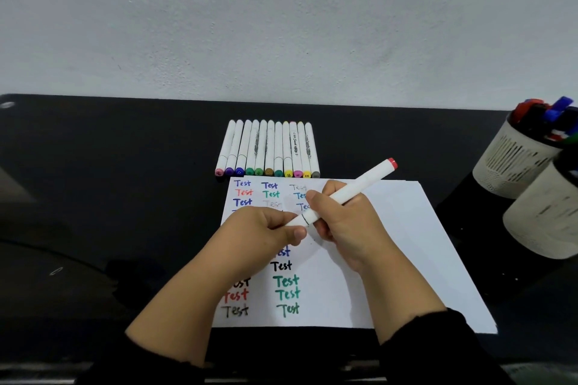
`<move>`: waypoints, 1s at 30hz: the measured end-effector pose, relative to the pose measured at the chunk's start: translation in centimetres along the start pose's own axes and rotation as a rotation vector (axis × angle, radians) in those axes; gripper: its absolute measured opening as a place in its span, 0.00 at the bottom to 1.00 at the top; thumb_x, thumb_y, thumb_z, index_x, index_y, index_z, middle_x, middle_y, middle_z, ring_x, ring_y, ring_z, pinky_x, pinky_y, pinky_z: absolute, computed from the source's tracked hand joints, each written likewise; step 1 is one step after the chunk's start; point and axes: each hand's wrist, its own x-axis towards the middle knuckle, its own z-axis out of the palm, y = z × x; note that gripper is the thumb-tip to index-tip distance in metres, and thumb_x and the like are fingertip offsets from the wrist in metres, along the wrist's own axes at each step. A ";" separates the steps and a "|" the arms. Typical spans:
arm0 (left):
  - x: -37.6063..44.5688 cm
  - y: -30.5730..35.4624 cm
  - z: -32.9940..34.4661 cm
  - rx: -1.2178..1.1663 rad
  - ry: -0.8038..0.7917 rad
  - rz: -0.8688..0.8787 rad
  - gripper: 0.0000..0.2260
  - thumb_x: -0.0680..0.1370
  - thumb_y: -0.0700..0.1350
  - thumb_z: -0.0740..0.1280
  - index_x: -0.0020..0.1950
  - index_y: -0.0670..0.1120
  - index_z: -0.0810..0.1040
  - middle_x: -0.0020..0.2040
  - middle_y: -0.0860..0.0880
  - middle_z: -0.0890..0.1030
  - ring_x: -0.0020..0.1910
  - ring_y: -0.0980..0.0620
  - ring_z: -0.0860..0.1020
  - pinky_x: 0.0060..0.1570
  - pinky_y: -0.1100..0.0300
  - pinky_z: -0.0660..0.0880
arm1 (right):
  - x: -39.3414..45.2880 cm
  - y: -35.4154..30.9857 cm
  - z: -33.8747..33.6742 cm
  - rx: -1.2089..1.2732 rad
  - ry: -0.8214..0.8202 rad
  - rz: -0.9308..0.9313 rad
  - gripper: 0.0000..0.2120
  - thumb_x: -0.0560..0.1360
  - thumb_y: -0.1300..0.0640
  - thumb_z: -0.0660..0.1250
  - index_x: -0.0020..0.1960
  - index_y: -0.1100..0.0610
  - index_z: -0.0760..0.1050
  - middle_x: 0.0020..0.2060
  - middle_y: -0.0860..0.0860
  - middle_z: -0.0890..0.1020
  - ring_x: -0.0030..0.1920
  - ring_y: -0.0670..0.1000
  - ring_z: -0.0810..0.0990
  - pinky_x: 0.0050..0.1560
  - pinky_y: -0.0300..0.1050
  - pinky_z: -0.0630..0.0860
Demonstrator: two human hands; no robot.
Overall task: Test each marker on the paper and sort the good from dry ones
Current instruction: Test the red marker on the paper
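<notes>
Both hands (312, 225) hide marker (347, 191) tip — paper (391, 259) words partly covered

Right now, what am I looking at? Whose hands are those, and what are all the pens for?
There is no machine here. A person wears a camera on their head, so the one picture looks down at their own hands over a black table. The right hand grips a white marker with a red end. The left hand pinches its lower end, maybe the cap. Under the hands lies a paper with "Test" written many times in different colours. Beyond it a row of markers lies side by side. At the right stand two cups, the far one holding more pens.
</notes>
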 end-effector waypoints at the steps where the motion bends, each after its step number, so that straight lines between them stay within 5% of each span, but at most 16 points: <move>1: -0.1 0.0 -0.1 -0.009 -0.001 0.003 0.03 0.75 0.54 0.67 0.45 0.58 0.81 0.40 0.58 0.82 0.41 0.59 0.78 0.35 0.68 0.69 | 0.0 0.0 0.1 -0.005 0.002 -0.003 0.16 0.77 0.62 0.65 0.32 0.57 0.65 0.22 0.50 0.69 0.22 0.45 0.67 0.24 0.36 0.67; 5: -0.2 0.1 0.3 0.032 0.085 0.011 0.10 0.75 0.54 0.67 0.56 0.60 0.79 0.44 0.62 0.80 0.42 0.63 0.75 0.37 0.69 0.67 | 0.4 0.1 0.4 0.025 0.131 0.063 0.14 0.76 0.62 0.65 0.33 0.56 0.66 0.22 0.50 0.70 0.20 0.44 0.65 0.22 0.36 0.63; 10: -0.4 -0.4 -0.6 0.083 0.194 -0.011 0.18 0.75 0.55 0.67 0.65 0.61 0.72 0.66 0.55 0.74 0.47 0.60 0.74 0.45 0.63 0.72 | 1.1 -0.8 -2.0 0.060 0.302 0.064 0.15 0.75 0.63 0.63 0.31 0.56 0.66 0.20 0.48 0.68 0.21 0.44 0.62 0.21 0.35 0.60; 13: -0.2 -0.6 -0.3 0.020 0.192 -0.011 0.18 0.75 0.55 0.67 0.64 0.60 0.74 0.65 0.56 0.75 0.44 0.61 0.73 0.41 0.65 0.71 | 1.2 -0.5 -1.7 0.003 0.269 0.054 0.15 0.76 0.60 0.65 0.32 0.56 0.67 0.21 0.48 0.69 0.22 0.44 0.64 0.22 0.34 0.62; 18: 0.1 -0.7 -0.1 0.002 0.259 0.026 0.17 0.76 0.54 0.66 0.65 0.59 0.74 0.64 0.55 0.75 0.48 0.56 0.74 0.49 0.60 0.74 | 1.8 0.3 -1.1 -0.169 0.295 -0.065 0.14 0.75 0.52 0.69 0.35 0.55 0.69 0.24 0.49 0.76 0.25 0.43 0.70 0.31 0.37 0.69; 24: 0.7 -1.2 -0.3 0.051 0.292 0.060 0.18 0.77 0.54 0.65 0.66 0.58 0.73 0.68 0.55 0.72 0.64 0.54 0.71 0.57 0.60 0.68 | 2.1 1.8 -0.8 -0.332 0.303 -0.171 0.15 0.76 0.58 0.66 0.35 0.58 0.63 0.27 0.54 0.72 0.24 0.41 0.69 0.25 0.28 0.65; 30: 1.3 -1.4 -0.4 0.125 0.303 0.058 0.19 0.77 0.55 0.63 0.68 0.58 0.70 0.70 0.53 0.70 0.66 0.52 0.69 0.56 0.60 0.67 | 2.2 2.5 -0.6 -0.380 0.285 -0.199 0.15 0.76 0.57 0.66 0.35 0.57 0.63 0.28 0.53 0.72 0.27 0.43 0.69 0.27 0.29 0.65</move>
